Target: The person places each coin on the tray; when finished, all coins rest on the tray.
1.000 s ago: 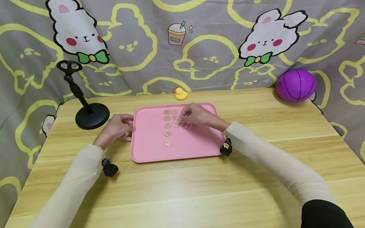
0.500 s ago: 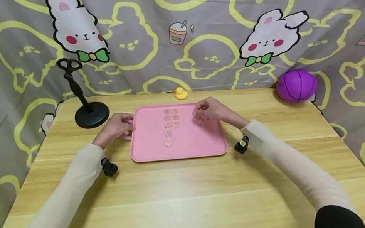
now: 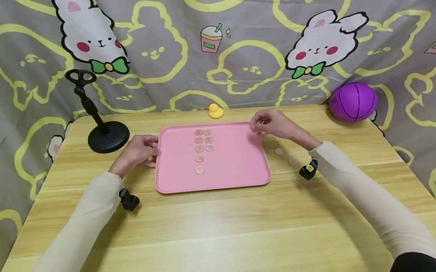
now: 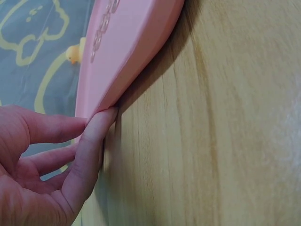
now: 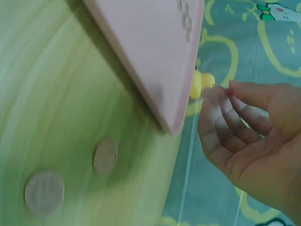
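A pink tray (image 3: pixel 242 160) lies on the wooden table, bearing several copper-coloured coins (image 3: pixel 199 158) in two columns, the left one longer. At its left edge, my left hand (image 3: pixel 136 152) pinches the rim between thumb and fingers; the left wrist view shows the fingertips (image 4: pixel 109 113) right at the pink wall. My right hand (image 3: pixel 276 123) is over the tray's far right corner, fingers loosely bent. In the right wrist view nothing shows between its thumb and fingers. Two coins lie on the table right of the tray, a farther coin (image 3: pixel 278 151) and a nearer coin (image 3: pixel 293 162).
Behind the tray sits a yellow rubber duck (image 3: pixel 215 111). A black stand (image 3: pixel 107 136) is at the back left, and a purple ball (image 3: pixel 353 102) at the back right. A patterned grey curtain (image 3: pixel 177 81) hangs behind the table.
My right hand has moved right from the coin columns to the tray's far right corner, uncovering the right column and the two coins on the table. The left hand stays at the rim.
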`<state>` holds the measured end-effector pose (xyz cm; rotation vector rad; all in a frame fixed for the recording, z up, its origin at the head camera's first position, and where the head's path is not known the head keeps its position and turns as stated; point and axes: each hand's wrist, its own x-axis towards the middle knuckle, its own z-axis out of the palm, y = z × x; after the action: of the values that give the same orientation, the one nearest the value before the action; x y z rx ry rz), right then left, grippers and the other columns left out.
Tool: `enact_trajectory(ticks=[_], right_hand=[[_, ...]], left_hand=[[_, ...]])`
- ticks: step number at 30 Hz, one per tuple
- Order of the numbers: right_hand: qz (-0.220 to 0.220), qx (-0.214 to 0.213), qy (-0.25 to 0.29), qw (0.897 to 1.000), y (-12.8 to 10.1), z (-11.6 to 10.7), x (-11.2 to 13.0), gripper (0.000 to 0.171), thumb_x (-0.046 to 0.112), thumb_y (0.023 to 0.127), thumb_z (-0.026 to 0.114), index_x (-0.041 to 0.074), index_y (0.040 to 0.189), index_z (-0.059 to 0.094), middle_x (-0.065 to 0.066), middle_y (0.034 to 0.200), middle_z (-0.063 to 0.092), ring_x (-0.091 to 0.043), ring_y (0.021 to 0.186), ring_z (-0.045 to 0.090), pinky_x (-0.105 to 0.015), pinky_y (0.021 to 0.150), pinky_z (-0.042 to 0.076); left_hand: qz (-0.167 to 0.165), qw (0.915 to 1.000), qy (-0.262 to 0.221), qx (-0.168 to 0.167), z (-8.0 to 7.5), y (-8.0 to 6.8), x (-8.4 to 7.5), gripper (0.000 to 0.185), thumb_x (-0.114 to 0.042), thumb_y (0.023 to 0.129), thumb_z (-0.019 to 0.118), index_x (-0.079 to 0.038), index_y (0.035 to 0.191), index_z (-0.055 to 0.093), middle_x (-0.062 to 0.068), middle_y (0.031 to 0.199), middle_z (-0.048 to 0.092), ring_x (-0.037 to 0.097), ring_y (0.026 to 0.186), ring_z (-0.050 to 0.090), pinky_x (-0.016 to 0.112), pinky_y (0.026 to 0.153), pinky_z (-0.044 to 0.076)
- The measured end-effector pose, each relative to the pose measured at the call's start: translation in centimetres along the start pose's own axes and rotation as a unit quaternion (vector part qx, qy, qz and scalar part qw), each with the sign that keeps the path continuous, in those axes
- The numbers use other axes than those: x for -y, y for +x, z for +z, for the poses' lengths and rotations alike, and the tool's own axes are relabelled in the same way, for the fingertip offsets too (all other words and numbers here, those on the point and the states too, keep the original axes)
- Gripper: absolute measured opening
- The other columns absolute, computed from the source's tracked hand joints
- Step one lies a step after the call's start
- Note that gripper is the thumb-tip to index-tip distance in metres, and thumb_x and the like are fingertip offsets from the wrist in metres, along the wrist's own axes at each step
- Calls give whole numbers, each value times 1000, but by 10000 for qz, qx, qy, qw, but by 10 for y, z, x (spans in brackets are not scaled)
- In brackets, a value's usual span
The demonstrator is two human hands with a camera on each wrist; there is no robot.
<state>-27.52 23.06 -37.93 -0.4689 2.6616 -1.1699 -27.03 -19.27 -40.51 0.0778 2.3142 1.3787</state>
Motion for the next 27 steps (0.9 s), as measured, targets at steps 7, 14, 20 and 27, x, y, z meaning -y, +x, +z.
enact_trajectory(ticks=[7,14,20,27], right_hand=[[-156,94,-148,9997,-13,-18,-15,16,6,103,65,-7,110,70,-30,100,68,-33,79,68,-32,69,60],[-332,264,-742,9963,-24,-37,-38,13,0,99,67,-6,110,72,-22,104,72,-27,87,67,-20,70,54],[-388,383,-852,9949,-34,-47,-55,16,-2,95,72,-8,110,71,-22,103,74,-24,91,68,-20,81,55],[-183,923,-300,9951,-46,-41,-68,27,0,94,75,-8,119,67,-18,102,72,-20,94,67,-22,84,55]], left_hand=[[0,10000,-70,21,-1,-1,1,58,-1,100,60,9,154,42,26,130,54,20,93,67,29,69,65],[-22,10000,-39,-28,0,1,0,56,-1,101,60,7,154,44,25,130,55,21,93,66,28,69,65],[-82,10000,-54,-17,0,1,0,58,-2,101,60,8,156,42,26,132,53,22,95,66,29,68,65],[-128,9998,-125,-2,0,2,3,59,-1,102,59,8,157,39,26,133,52,20,94,65,29,69,65]])
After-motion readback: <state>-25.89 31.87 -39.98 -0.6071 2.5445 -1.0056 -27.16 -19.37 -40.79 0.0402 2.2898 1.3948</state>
